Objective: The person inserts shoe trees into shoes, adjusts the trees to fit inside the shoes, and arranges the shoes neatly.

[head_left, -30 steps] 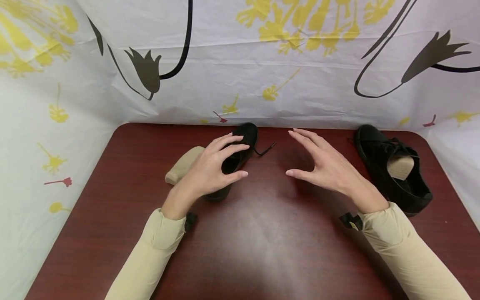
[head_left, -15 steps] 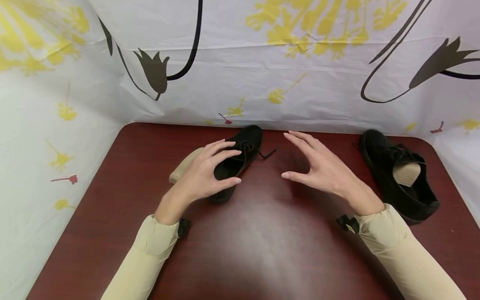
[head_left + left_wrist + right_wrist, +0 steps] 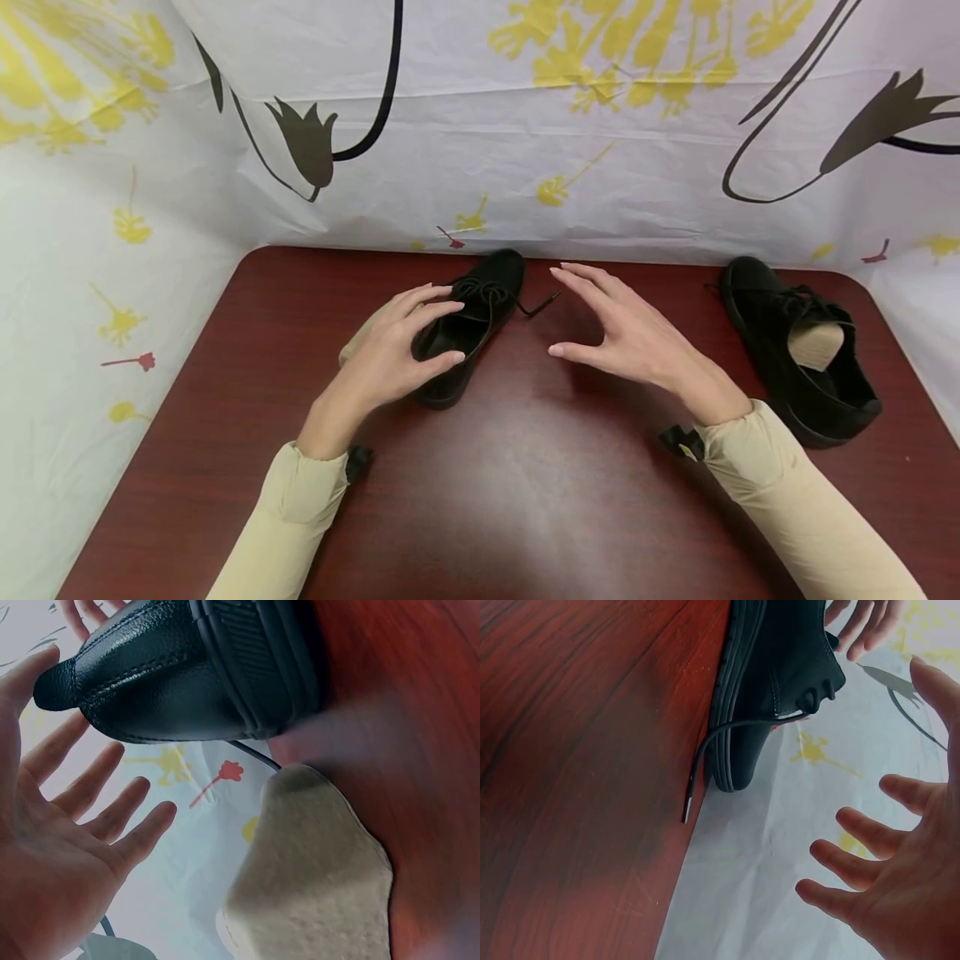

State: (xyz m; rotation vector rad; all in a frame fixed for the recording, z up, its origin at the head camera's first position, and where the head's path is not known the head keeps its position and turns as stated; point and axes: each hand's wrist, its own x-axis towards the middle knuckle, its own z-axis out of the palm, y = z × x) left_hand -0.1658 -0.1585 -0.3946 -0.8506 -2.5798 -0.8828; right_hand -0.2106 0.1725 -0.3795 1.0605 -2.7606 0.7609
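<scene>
Partly, the left hand (image 3: pixel 378 354), grip apart like the right hand's (image 3: pixel 633 337), hides a beige form (image 3: pixel 311 862) beside 1 black shoe (image 3: pixel 476 321).

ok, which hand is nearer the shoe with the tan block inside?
Right. The right hand hovers left of that shoe; the left hand is farther off, by the other shoe.
</scene>
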